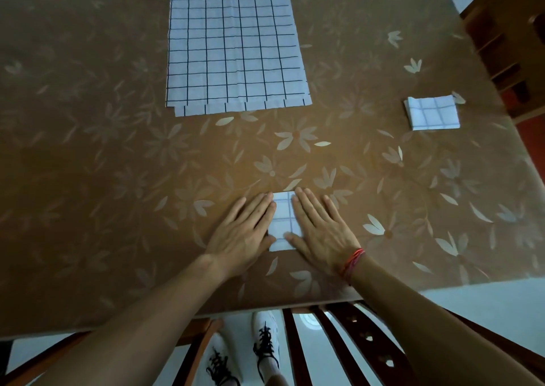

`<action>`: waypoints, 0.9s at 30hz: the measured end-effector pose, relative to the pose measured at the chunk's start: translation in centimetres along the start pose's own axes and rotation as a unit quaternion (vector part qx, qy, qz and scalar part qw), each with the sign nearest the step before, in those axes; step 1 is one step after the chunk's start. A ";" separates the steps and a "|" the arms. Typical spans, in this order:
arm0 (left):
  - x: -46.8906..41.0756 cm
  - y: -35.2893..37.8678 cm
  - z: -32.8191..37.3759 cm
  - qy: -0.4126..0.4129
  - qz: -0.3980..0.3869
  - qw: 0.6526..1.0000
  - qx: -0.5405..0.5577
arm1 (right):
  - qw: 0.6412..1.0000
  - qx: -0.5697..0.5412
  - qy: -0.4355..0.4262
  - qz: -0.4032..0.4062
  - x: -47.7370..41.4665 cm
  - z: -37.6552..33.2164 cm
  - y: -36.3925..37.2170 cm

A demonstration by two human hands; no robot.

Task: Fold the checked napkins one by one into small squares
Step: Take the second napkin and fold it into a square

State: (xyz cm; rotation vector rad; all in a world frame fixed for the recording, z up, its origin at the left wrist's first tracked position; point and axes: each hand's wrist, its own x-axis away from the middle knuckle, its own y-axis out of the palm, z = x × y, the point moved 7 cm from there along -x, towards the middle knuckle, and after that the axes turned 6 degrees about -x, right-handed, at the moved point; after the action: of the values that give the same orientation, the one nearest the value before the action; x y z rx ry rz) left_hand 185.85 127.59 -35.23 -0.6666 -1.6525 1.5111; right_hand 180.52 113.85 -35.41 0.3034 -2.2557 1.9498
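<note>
Task stage, late in one fold cycle. Your left hand (244, 232) and right hand (320, 232) lie flat on the small folded napkin (283, 223), near the front edge of the table (88, 149). The fingers of both hands are straight and close together. They press down on the cloth from either side and grasp nothing.

One finished square (432, 113) lies well apart, at the table's right side. This suggests one napkin is done and the one under your palms is at, or close to, its last crease. The stack of unfolded napkins (233, 46) lies at the far centre. Its staggered near edge shows at least two layers, though the exact count cannot be told. By this judgement most of the task is left.

Orientation: the pressed napkin lies square to the table's near edge. The strip showing between your hands is taller than it is wide, but your palms cover its side edges, so its true long axis cannot be told. The stack's long axis runs away from you, toward the far edge. The finished square is turned slightly off the table's lines.
</note>
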 end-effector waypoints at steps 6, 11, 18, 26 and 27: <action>-0.1 0.2 -1.0 -0.005 -0.032 0.999 -0.023 | 0.999 0.035 -0.015 -0.033 0.6 1.3 -0.2; -0.1 0.0 -1.0 -0.001 -0.034 0.999 -0.028 | 0.997 0.051 -0.026 -0.044 0.6 1.6 -0.4; -0.2 -0.6 -0.8 0.002 -0.047 0.998 -0.029 | 0.994 0.059 -0.043 -0.082 0.3 2.3 -0.3; -0.1 -1.0 -0.6 -0.008 -0.057 0.998 0.005 | 0.995 0.038 -0.048 -0.082 0.4 2.2 -0.9; -0.1 -1.2 -0.6 -0.013 -0.063 0.997 0.032 | 0.996 0.024 -0.047 -0.074 0.4 2.0 -1.1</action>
State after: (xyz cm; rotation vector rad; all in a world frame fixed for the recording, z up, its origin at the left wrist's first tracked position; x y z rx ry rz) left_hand 186.59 127.66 -34.09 -0.5007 -1.6279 1.4814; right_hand 180.44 111.66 -34.55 0.5619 -2.1746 1.9525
